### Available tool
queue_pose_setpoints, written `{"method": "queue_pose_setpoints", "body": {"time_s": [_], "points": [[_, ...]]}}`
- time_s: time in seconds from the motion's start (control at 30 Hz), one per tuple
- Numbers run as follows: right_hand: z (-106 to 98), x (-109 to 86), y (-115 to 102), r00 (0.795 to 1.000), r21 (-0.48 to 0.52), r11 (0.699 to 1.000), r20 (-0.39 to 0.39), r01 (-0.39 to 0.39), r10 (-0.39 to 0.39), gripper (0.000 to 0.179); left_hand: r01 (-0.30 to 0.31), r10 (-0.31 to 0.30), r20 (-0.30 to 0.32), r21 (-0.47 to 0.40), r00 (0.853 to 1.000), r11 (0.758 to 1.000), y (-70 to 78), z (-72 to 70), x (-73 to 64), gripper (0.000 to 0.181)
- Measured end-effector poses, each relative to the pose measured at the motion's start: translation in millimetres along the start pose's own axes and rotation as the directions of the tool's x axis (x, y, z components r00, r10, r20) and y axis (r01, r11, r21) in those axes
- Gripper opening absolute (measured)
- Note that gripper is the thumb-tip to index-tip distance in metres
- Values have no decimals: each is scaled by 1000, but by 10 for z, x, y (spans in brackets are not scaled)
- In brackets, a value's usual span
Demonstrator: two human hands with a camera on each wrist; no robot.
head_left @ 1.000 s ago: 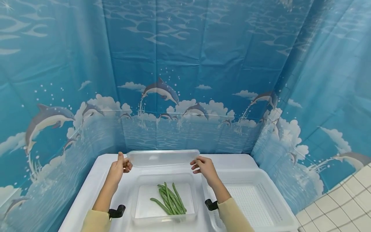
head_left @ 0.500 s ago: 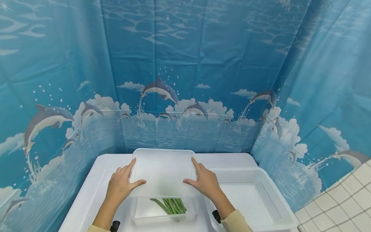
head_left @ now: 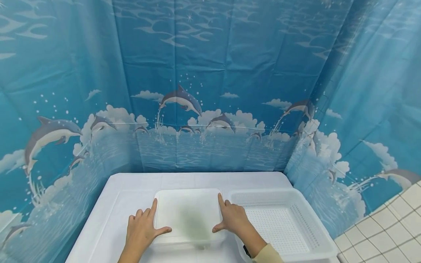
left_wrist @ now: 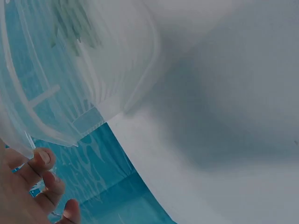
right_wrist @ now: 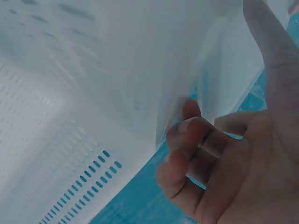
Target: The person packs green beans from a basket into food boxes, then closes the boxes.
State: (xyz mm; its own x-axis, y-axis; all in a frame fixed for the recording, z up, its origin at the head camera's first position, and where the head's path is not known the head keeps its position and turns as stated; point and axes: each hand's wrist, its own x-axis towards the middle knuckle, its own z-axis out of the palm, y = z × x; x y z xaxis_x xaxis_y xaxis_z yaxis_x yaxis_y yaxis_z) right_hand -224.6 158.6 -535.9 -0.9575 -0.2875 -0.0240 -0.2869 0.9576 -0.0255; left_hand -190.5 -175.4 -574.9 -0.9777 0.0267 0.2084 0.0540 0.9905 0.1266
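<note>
A translucent plastic lid (head_left: 174, 208) lies over the clear food box (head_left: 184, 247), close above or on its rim; I cannot tell which. Green beans show only as a blurred green patch through the lid. In the left wrist view the beans (left_wrist: 74, 25) appear through the box's ribbed wall. My left hand (head_left: 139, 230) holds the lid's left edge, thumb on top and index finger along the side. My right hand (head_left: 235, 219) holds the right edge the same way. In the right wrist view its other fingers (right_wrist: 175, 170) are bent below the lid.
A white perforated basket (head_left: 314, 223) stands right of the box, close to my right forearm. Both sit on a white-covered table (head_left: 131, 182). A blue dolphin-print curtain (head_left: 204, 91) surrounds the table's back and sides. White tiles (head_left: 388, 226) show at the far right.
The lid has tipped from nearly upright behind the box to lying flat over it, covering the beans. Both hands have come down and towards me with it.
</note>
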Motion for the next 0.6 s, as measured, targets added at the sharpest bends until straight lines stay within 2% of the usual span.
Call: {"method": "queue_pose_setpoints", "body": {"time_s": [0.27,0.43,0.6], "points": [[-2,62,-38,999,-36,999,45,11,-9,129,39,-35,67,-57,997,998,-31,88,-20,130],[0,109,-46,995,-71,997,97,11,-4,120,51,-44,122,-56,992,997,-45,106,21,122],[6,148,-44,995,-97,995,99,18,-8,116,68,-60,147,-48,987,997,-60,115,69,117]]}}
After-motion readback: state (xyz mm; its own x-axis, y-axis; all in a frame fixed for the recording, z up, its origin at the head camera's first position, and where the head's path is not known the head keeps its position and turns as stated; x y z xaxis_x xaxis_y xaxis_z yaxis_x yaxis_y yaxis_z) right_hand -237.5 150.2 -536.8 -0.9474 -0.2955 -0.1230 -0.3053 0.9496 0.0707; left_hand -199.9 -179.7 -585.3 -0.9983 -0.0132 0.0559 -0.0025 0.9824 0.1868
